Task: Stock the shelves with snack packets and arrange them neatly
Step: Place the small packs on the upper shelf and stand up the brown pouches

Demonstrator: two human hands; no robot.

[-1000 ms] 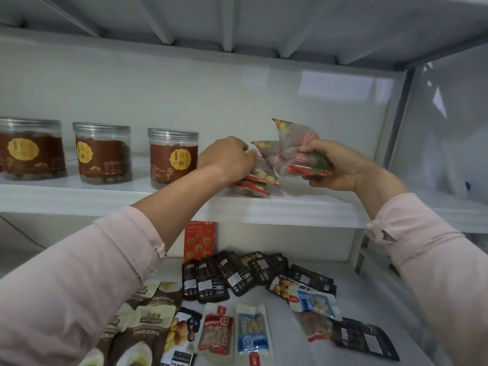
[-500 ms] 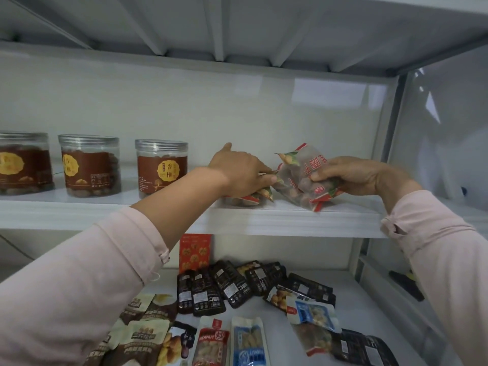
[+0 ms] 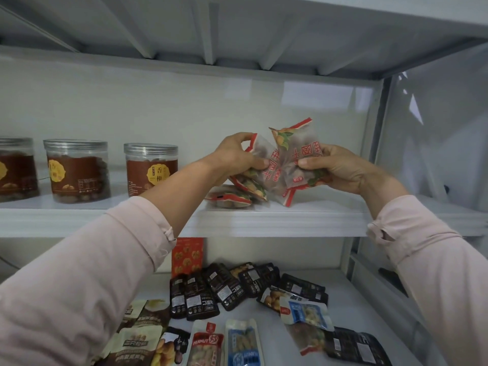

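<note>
Upright over the shelf (image 3: 317,215), edges touching — left packet (image 3: 260,161) clamped in curled fingers of the left hand (image 3: 232,157), right packet (image 3: 301,151) pinched by thumb and fingers of the right hand (image 3: 340,167).

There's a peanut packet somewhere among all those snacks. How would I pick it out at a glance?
Look at the lower shelf, where loose packets lie scattered. In the row lying flat nearest the camera, the peanut packet sits just left of a blue packet. It alone carries a red band with the word PEANUT in large pale letters.
</note>
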